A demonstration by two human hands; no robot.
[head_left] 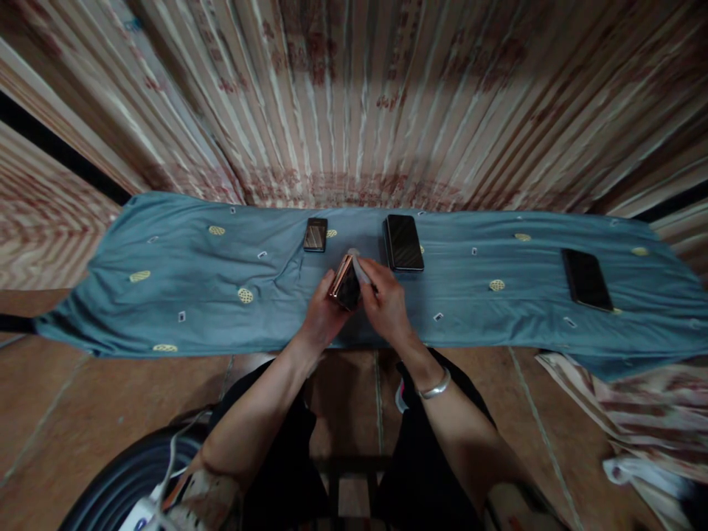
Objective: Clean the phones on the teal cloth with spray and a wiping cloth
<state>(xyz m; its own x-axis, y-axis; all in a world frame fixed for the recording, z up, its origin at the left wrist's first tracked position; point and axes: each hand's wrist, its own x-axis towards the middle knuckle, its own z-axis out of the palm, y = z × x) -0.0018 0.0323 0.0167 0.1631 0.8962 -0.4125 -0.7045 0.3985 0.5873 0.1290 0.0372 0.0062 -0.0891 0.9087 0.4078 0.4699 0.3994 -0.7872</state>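
Note:
My left hand (326, 308) is wrapped around a phone (347, 286) with a dark glossy face and rose-gold edges. The phone is held tilted above the cloth-covered surface, close to its front edge. My right hand (386, 299) is closed on a pale grey cloth (361, 270), pressed against the phone's upper right side. How much of the phone the cloth covers is hidden by my fingers. Beyond my hands lie a small phone (315, 234) and a thicker black device (404, 243), both flat. Another dark phone (587, 280) lies far to the right.
A blue-green patterned cloth (182, 273) covers the long narrow surface, with wrinkles on the left. Striped curtains (343, 110) hang behind it. At lower left are a black round ribbed object (127, 479) and a white power strip (142, 512) with a cable. Bunched fabric (636, 413) hangs at lower right.

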